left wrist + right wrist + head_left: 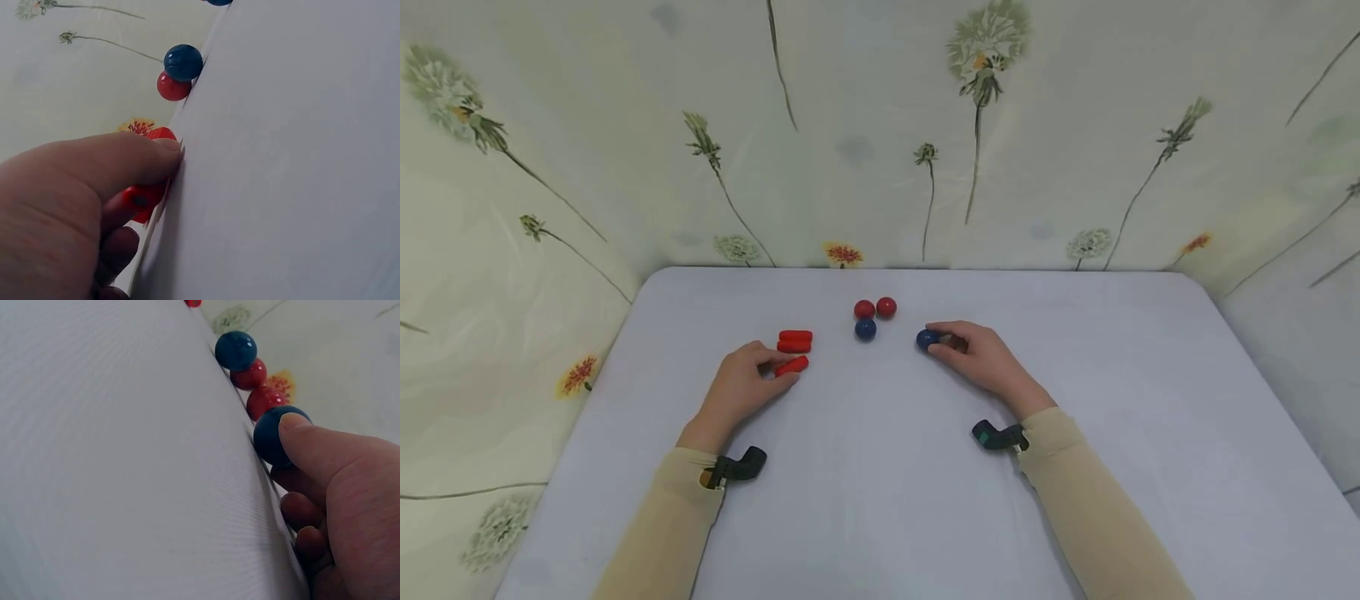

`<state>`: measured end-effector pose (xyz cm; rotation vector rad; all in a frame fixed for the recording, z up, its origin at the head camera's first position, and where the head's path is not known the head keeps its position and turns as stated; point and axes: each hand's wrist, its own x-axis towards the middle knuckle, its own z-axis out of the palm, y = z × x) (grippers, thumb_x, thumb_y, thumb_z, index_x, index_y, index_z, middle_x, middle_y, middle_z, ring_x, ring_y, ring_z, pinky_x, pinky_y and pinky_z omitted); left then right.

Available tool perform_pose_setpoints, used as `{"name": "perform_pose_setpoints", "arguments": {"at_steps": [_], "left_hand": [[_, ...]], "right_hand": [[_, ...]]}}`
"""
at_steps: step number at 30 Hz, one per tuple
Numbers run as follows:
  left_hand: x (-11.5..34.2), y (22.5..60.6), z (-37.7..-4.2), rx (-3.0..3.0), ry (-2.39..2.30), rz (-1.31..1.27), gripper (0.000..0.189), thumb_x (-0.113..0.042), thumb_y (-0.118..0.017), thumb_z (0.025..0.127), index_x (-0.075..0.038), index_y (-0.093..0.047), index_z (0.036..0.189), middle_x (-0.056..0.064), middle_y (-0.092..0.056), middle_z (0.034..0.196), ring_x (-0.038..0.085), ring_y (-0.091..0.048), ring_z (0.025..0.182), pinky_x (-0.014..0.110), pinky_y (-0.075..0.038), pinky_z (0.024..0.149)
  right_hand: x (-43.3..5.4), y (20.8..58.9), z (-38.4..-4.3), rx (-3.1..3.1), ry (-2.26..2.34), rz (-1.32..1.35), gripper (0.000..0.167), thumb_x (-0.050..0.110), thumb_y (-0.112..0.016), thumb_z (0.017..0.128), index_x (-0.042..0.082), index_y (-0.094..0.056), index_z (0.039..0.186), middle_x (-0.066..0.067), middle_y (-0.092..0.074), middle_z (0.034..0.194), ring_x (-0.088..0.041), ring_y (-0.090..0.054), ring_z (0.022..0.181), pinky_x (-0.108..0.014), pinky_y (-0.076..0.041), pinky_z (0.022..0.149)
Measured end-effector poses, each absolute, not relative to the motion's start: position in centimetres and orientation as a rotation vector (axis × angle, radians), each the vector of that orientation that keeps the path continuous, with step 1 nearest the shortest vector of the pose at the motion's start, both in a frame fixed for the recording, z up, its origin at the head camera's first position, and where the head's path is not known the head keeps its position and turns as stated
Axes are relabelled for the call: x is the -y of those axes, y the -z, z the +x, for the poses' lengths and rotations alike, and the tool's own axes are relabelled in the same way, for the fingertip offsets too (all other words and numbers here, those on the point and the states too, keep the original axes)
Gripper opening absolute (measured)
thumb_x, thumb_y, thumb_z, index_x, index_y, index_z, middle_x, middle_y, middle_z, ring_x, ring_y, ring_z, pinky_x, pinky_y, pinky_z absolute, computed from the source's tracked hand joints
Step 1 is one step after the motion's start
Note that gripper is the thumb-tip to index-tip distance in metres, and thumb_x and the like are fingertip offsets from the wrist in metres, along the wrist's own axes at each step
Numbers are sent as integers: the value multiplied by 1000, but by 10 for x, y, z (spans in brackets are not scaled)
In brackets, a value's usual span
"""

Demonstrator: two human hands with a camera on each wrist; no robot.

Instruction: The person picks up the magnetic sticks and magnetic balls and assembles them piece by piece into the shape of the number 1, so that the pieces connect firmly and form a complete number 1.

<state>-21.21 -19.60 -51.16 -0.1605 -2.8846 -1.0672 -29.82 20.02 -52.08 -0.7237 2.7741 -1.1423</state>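
Observation:
On the left of the table, my left hand (747, 385) pinches a short red cylinder (792, 366) between thumb and fingers. Two more red cylinders (795, 336) lie side by side just beyond it. My right hand (981, 356) holds a dark blue ball (927, 339) by thumb and fingertips; the right wrist view shows the thumb pressed on this blue ball (272, 437). Between the hands, farther back, a second blue ball (866, 330) sits close in front of two red balls (876, 308). In the left wrist view the thumb partly covers the pinched cylinder.
A white-covered table (880, 500) fills the lower view, its back edge meeting a flower-patterned cloth (865, 125). Each wrist wears a small black camera, the left wrist camera (747, 463) and the right wrist camera (996, 435).

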Motion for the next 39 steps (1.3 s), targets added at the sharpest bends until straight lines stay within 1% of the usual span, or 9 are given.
{"name": "perform_pose_setpoints", "arguments": {"at_steps": [3, 7, 9, 14, 22, 27, 35, 39], "left_hand": [[189, 510, -210, 2861, 1134, -131, 33, -34, -80, 83, -17, -76, 111, 0, -56, 84, 20, -51, 82, 34, -44, 68], [177, 508, -207, 2825, 1246, -98, 33, -34, -81, 82, -18, -75, 111, -1, -62, 97, 19, -55, 90, 36, -49, 75], [170, 508, -206, 2821, 1281, -82, 33, -33, -80, 83, -18, -75, 111, -2, -63, 101, 19, -56, 92, 36, -50, 77], [153, 509, -204, 2816, 1319, -67, 33, -34, -80, 82, -18, -74, 110, -5, -63, 96, 17, -57, 88, 34, -51, 73], [129, 514, -209, 2753, 1376, -134, 25, -31, -81, 82, -19, -76, 104, -8, -63, 88, 14, -58, 80, 33, -50, 69], [112, 514, -212, 2758, 1388, -149, 26, -33, -81, 82, -21, -76, 104, -10, -62, 88, 11, -58, 80, 30, -51, 69], [89, 513, -217, 2751, 1326, -219, 29, -35, -81, 82, -20, -76, 106, -9, -59, 86, 10, -56, 79, 28, -51, 68], [81, 513, -220, 2742, 1314, -238, 27, -35, -80, 83, -20, -76, 105, -10, -58, 86, 10, -56, 79, 28, -50, 68]], "right_hand": [[-199, 521, -297, -2771, 1141, -714, 45, 54, -65, 91, 31, -64, 130, 8, -64, 101, -13, -57, 85, -36, -47, 76], [-198, 518, -296, -2774, 1145, -711, 44, 52, -66, 91, 30, -65, 129, 9, -64, 98, -13, -57, 83, -36, -48, 75], [-198, 516, -296, -2773, 1151, -713, 43, 51, -66, 91, 29, -66, 129, 9, -65, 98, -13, -57, 83, -36, -47, 74], [-197, 515, -296, -2769, 1147, -718, 43, 51, -66, 91, 29, -66, 129, 9, -65, 98, -12, -57, 82, -35, -48, 74], [-197, 516, -296, -2754, 1149, -696, 44, 54, -67, 89, 32, -66, 128, 9, -66, 94, -14, -57, 80, -36, -48, 71], [-198, 516, -296, -2759, 1142, -693, 44, 54, -67, 89, 33, -66, 127, 10, -66, 92, -14, -56, 79, -36, -47, 70], [-199, 516, -296, -2764, 1125, -700, 45, 55, -67, 88, 33, -66, 127, 10, -65, 92, -14, -56, 79, -35, -48, 69], [-198, 515, -296, -2766, 1119, -717, 46, 55, -67, 88, 33, -66, 128, 10, -65, 92, -14, -56, 78, -34, -48, 69]]}}
